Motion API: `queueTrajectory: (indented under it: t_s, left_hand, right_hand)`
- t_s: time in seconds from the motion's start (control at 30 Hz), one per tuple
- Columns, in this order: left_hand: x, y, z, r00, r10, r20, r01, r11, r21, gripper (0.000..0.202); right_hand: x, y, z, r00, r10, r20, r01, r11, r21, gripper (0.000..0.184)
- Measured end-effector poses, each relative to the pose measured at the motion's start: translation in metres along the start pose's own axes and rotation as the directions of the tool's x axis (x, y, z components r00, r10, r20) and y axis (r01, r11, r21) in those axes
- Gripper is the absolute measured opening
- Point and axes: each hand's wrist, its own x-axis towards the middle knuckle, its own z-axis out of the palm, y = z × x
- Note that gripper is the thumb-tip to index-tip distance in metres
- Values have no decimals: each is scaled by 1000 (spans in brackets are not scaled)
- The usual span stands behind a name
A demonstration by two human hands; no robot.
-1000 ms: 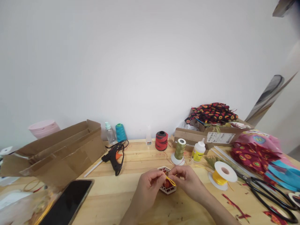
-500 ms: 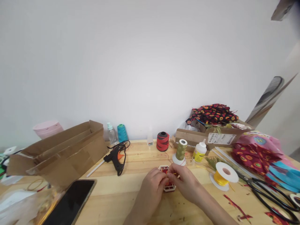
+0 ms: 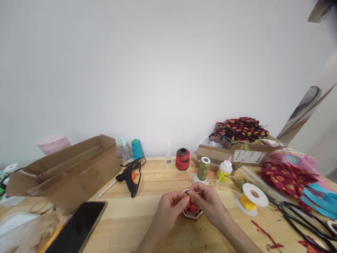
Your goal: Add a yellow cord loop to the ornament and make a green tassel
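Your left hand (image 3: 167,211) and right hand (image 3: 207,202) pinch thin yellow cord (image 3: 189,197), fingertips close together over a lattice-edged red ornament (image 3: 192,210).

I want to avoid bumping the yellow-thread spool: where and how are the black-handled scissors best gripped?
Probably by the scissors' black loop handles, coming from the near right with the right hand. The loops spread wide toward the near right, while the blades point away to the left, up to the yellow-thread spool, with their tips hidden from view.
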Motion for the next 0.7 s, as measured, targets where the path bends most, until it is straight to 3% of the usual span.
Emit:
queueTrajectory:
  t_s: [0.13,0.37,0.47,0.53,0.6,0.7]
  left_hand:
    - [0,0,3,1000,-18,5,18,984,-177,22]
    - [-5,1,8,992,-48,118,96,892,-441,20]
    - [-6,0,6,992,-55,117,101,895,-434,19]
    - [-5,-1,5,995,-40,87,71,920,-385,21]
    - [-4,-2,4,999,-30,26,36,955,-294,22]
    - [-1,-2,4,996,-38,-75,24,984,-176,24]
  right_hand:
    - [-2,0,3,1000,-15,18,14,999,40,31]
    - [-2,4,6,997,0,75,-13,987,163,28]
    - [-1,3,5,996,7,86,-13,997,72,26]
    - [-1,0,2,994,-84,76,95,985,-145,22]
    - [-1,-4,-1,952,-295,80,298,839,-456,20]
    - [-2,-6,-4,795,-578,186,488,425,-762,23]
